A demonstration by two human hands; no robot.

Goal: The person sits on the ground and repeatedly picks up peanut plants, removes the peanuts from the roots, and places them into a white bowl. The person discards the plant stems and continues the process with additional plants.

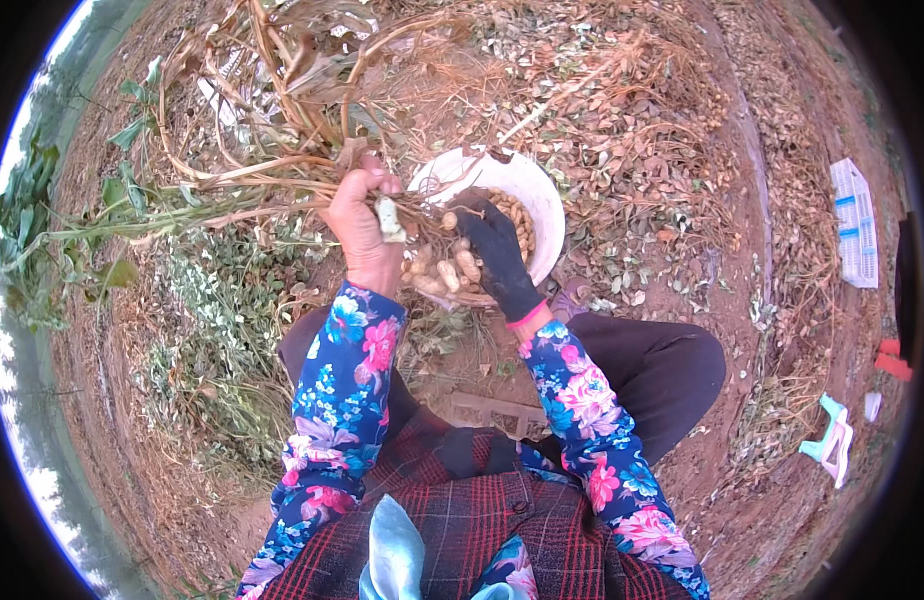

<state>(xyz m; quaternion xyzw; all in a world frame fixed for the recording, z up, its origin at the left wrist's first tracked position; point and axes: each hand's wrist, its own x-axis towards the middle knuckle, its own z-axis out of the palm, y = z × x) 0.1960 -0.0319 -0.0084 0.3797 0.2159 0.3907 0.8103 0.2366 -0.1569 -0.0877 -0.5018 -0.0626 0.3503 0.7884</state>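
My bare left hand (366,221) is closed around the stems of a pulled peanut plant (259,176), whose leafy, partly dried tops spread to the upper left. Its roots, with several peanut pods (451,270) on them, hang over the near left rim of a white bucket (550,217). A dark glove with a pink cuff covers my right hand (496,251), which is among the roots and pods over the bucket. Its fingertips are partly hidden, so I cannot tell whether they grip a pod. Loose peanuts (513,217) lie inside the bucket.
Dry leaves and vines (634,165) cover the ground beyond the bucket, with greener plants (214,337) at the left. My bent legs flank the bucket's near side. At the far right are a white plastic basket (856,225), a teal and white plastic object (829,442) and a red object (893,360).
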